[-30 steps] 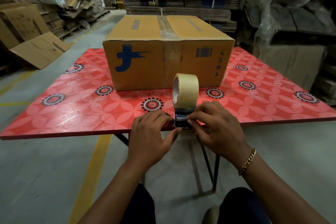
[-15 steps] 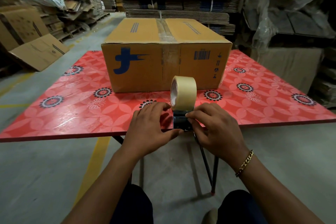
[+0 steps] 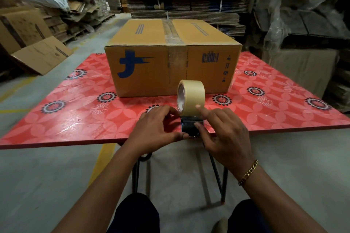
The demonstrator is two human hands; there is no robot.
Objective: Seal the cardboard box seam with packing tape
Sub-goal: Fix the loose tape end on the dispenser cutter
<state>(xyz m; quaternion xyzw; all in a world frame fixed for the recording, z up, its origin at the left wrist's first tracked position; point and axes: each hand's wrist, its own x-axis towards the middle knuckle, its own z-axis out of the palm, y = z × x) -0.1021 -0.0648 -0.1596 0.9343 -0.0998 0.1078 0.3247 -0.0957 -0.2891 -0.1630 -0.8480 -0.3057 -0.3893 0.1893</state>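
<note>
Standing at the near edge of the red floral table (image 3: pixel 56 126), a person works a tape dispenser (image 3: pixel 190 128) with both hands. Left hand (image 3: pixel 157 128) curled around the dispenser's left side, thumb at its near end, gripping it. Right hand (image 3: pixel 225 134) pinches the dispenser's dark body from the right, index finger stretched up onto the tan packing tape roll (image 3: pixel 192 97). Roll stands upright on edge, just in front of the cardboard box (image 3: pixel 151 66). Box sits mid-table, flaps down, a tape strip already along the top seam and down the front face. Gold bracelet (image 3: pixel 248 172) on right wrist.
</note>
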